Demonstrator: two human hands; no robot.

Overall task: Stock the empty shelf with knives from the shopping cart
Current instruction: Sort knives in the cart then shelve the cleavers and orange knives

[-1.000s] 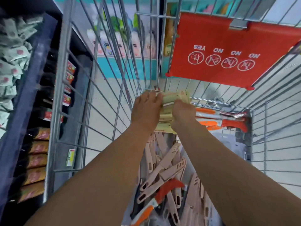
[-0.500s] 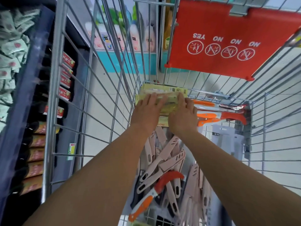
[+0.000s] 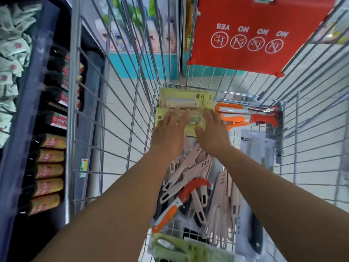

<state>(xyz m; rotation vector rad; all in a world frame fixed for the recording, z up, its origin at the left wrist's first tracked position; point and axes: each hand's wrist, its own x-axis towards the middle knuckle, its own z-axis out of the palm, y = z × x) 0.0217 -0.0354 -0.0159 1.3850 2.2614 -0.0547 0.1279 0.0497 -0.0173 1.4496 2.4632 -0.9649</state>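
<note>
Pale-yellow knife packs (image 3: 186,100) (pink knives (image 3: 188,167) below)

Views: 1, worn on my head.
Facing: forward and steeply down into the shopping cart (image 3: 132,110), along both my forearms.
Nearness: my arms fill the lower frame; my left hand (image 3: 168,129) and right hand (image 3: 211,129) sit mid-frame.
Edges: wide-angle, store shelves (image 3: 37,129) on the left, wires bowed.
Shared: nothing, only 1 view.

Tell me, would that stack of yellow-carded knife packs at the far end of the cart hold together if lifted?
Probably not well. The yellow packs lie loosely overlapped, so they would likely slide apart. Each flat card looks thin, so probably bendy and light. Both the left hand and right hand rest spread on the stack, suggesting it needs two hands.
</note>
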